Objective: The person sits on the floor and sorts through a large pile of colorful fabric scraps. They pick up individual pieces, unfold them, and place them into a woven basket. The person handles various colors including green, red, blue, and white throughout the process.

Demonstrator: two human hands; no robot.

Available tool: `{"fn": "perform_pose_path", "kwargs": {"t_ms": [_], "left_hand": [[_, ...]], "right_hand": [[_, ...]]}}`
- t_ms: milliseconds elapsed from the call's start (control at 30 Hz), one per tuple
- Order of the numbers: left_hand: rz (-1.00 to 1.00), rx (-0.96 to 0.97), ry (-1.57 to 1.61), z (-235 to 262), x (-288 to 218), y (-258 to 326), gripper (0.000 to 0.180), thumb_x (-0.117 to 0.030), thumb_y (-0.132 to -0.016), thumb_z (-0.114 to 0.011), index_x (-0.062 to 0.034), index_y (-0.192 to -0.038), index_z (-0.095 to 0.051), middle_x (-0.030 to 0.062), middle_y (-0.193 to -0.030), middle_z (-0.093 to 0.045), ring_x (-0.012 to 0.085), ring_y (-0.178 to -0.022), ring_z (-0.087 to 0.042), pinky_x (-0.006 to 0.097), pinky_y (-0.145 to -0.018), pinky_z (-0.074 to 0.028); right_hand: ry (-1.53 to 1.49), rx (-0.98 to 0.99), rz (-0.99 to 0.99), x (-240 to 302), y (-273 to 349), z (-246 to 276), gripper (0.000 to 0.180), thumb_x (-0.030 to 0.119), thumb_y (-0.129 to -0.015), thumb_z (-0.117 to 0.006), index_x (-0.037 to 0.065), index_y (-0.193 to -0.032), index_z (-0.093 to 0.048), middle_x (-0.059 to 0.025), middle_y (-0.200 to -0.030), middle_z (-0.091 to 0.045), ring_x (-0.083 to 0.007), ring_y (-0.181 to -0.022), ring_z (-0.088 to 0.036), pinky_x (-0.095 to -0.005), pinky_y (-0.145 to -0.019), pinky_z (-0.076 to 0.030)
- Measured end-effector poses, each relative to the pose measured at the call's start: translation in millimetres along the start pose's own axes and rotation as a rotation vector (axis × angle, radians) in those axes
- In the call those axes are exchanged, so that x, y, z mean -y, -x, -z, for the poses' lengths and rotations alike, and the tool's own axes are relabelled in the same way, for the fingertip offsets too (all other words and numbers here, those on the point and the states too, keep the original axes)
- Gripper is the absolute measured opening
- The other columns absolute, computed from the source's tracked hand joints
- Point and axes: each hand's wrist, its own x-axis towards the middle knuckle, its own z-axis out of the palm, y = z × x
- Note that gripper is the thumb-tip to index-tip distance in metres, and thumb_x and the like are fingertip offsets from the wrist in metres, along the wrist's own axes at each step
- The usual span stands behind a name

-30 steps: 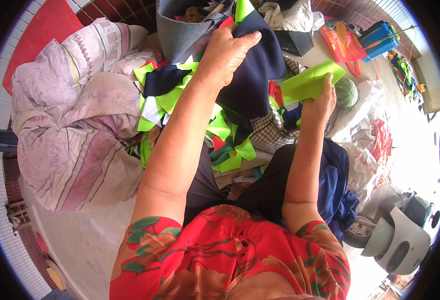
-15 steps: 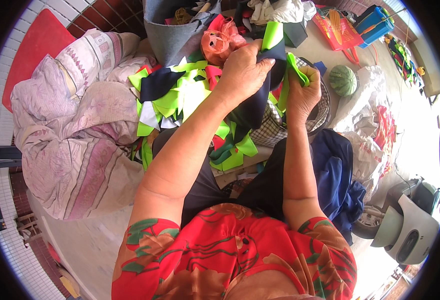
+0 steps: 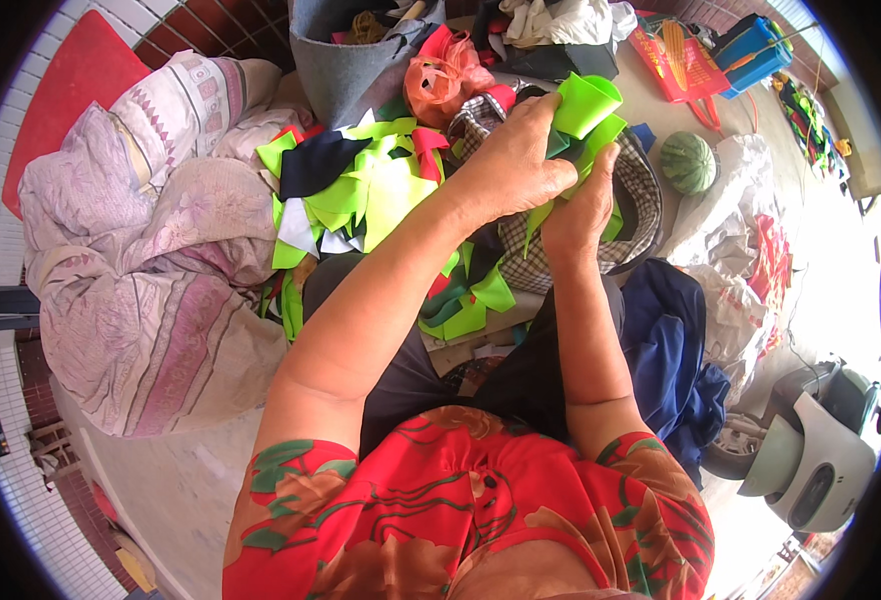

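Observation:
A neon green fabric strip (image 3: 589,104), curled over at its top, rises from between my hands above a checkered cloth basket (image 3: 644,222). My left hand (image 3: 516,165) is closed on the strip, its thumb pointing toward my right hand. Cupped close beside it, my right hand (image 3: 579,218) grips the lower part of the green cloth. A bit of dark green cloth (image 3: 558,144) shows by the left fingers. To the left of the basket lies a heap of neon green scraps (image 3: 386,195), with a navy scrap (image 3: 321,165) on it.
A grey bin (image 3: 346,75) and a pink plastic bag (image 3: 446,80) stand beyond the heap. Bundled patterned bedding (image 3: 161,240) fills the left. On the right are a watermelon (image 3: 688,162), navy cloth (image 3: 666,320), white plastic sheeting (image 3: 731,210) and a grey-white wheeled machine (image 3: 816,460).
My hands have come together, the left one lower and the right one slightly inward. The dark navy cloth that hung from my left hand is gone from it, uncovering more of the basket.

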Motion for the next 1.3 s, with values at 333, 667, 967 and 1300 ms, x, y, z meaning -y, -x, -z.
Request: {"fn": "perform_pose_path", "kwargs": {"t_ms": [333,667,967,1300], "left_hand": [[0.041,-0.062,-0.056,6.3,10.1,-4.6,0.032,-0.007,-0.083,-0.052,0.0020,-0.114,-0.055,0.0144,-0.096,-0.063,0.0177,-0.087,-0.060,0.028,-0.079,-0.045],[0.349,-0.113,0.652,40.6,4.1,-7.4,0.034,-0.018,-0.085,-0.062,0.0023,-0.111,-0.056,0.0047,-0.097,-0.063,0.0095,-0.087,-0.058,0.023,-0.079,-0.046],[0.377,-0.074,0.506,46.7,1.2,-6.7,0.033,-0.014,-0.081,-0.066,0.0042,-0.107,-0.058,0.0057,-0.092,-0.063,0.0109,-0.083,-0.060,0.024,-0.078,-0.047],[0.368,0.144,0.121,25.7,-11.6,-3.9,0.038,-0.026,-0.081,-0.066,0.0005,-0.108,-0.060,0.0033,-0.089,-0.063,0.0110,-0.081,-0.057,0.024,-0.075,-0.043]], "right_hand": [[-0.107,0.028,-0.026,-3.1,-0.8,3.0,0.030,0.005,-0.085,-0.058,0.003,-0.114,-0.051,-0.0058,-0.103,-0.060,-0.0155,-0.092,-0.059,-0.0278,-0.082,-0.047],[-0.251,0.020,-0.072,7.5,-6.7,7.5,0.027,0.019,-0.093,-0.050,0.000,-0.112,-0.052,-0.0100,-0.103,-0.061,-0.0201,-0.088,-0.062,-0.0326,-0.080,-0.051],[-0.312,-0.081,0.081,9.9,-23.9,25.9,0.020,0.012,-0.091,-0.051,0.002,-0.109,-0.053,-0.0088,-0.099,-0.062,-0.0211,-0.088,-0.062,-0.0347,-0.081,-0.051],[-0.216,-0.039,0.065,9.7,-11.7,11.9,0.027,0.008,-0.091,-0.052,0.004,-0.117,-0.048,-0.0085,-0.105,-0.059,-0.0191,-0.090,-0.061,-0.0330,-0.079,-0.052]]}}
